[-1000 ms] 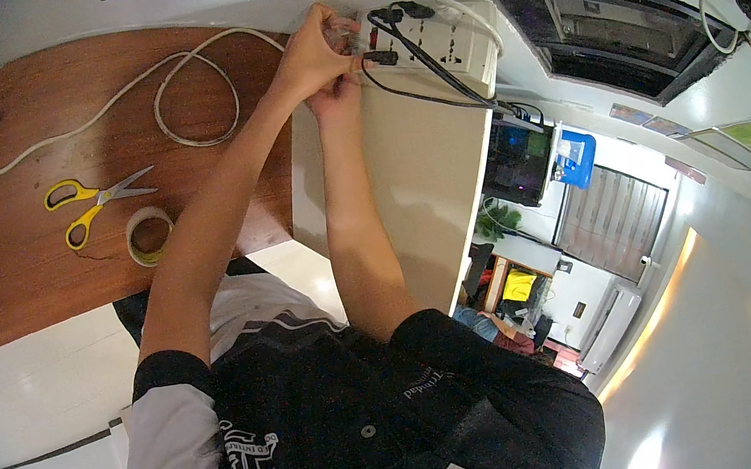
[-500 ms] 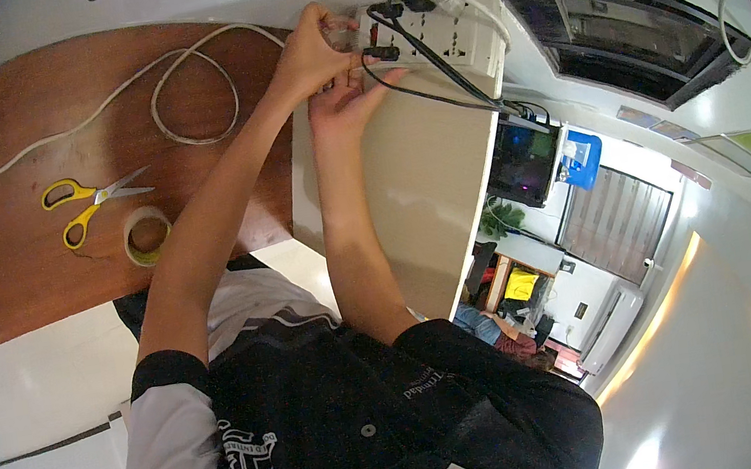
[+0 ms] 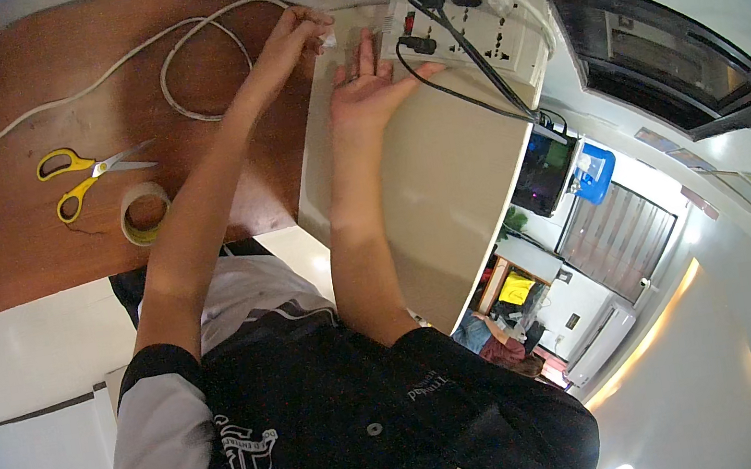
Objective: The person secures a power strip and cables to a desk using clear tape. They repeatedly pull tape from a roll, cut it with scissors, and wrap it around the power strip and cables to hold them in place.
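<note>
A white power strip (image 3: 472, 37) with a red switch and black plugs lies along the far edge of a beige surface. My right hand (image 3: 367, 98) is palm up beside its left end, fingers apart and the thumb stretched toward its front edge. It is open and grips nothing. A clear strip, perhaps tape (image 3: 384, 31), shows at that end of the power strip. Farther left, my left hand (image 3: 296, 40) is closed in a pinch on a small whitish scrap (image 3: 328, 38), above the seam between the beige surface and the brown table.
Yellow-handled scissors (image 3: 90, 178) and a tape roll (image 3: 144, 214) lie on the brown table (image 3: 25, 229). A white cable (image 3: 96, 85) loops across it. Black cords (image 3: 488, 77) run from the power strip toward a dark screen (image 3: 545, 168). Another person (image 3: 498, 337) sits in the background.
My left hand has moved left, away from the power strip, with a whitish scrap now visible in its fingers. My right hand's fingers have spread. The view has shifted slightly.
</note>
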The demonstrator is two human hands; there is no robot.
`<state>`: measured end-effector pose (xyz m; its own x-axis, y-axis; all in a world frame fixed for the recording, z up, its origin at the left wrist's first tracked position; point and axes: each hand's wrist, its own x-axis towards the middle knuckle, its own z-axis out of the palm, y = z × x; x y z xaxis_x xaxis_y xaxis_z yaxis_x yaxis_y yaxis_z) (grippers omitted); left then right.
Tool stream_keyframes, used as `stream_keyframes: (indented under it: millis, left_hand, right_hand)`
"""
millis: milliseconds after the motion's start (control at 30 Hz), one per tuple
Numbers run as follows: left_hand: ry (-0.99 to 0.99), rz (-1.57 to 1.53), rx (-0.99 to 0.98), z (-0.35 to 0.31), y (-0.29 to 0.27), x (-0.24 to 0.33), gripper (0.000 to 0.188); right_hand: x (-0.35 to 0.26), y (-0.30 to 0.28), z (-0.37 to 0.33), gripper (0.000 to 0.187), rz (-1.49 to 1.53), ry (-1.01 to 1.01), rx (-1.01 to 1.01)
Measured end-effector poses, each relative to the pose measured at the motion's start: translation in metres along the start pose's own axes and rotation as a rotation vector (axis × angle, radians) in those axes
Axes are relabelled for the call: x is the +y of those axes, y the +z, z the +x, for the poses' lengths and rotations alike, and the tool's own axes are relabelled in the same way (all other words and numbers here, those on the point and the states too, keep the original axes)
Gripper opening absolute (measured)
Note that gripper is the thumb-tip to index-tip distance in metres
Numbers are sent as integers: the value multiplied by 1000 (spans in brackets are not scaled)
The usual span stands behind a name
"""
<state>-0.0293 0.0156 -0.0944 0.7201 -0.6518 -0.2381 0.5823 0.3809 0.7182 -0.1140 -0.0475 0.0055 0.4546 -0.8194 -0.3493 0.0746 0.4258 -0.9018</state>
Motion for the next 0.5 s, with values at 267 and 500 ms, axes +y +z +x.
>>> stream_keyframes:
  millis: [267,500]
  left_hand:
    - [51,126,45,-11,16,-26,47]
    - [-237,-334,11,-18,0,-30,32]
  right_hand:
    - [-1,2,4,126,65,96,39]
    - [-9,-7,11,110,224,212,122]
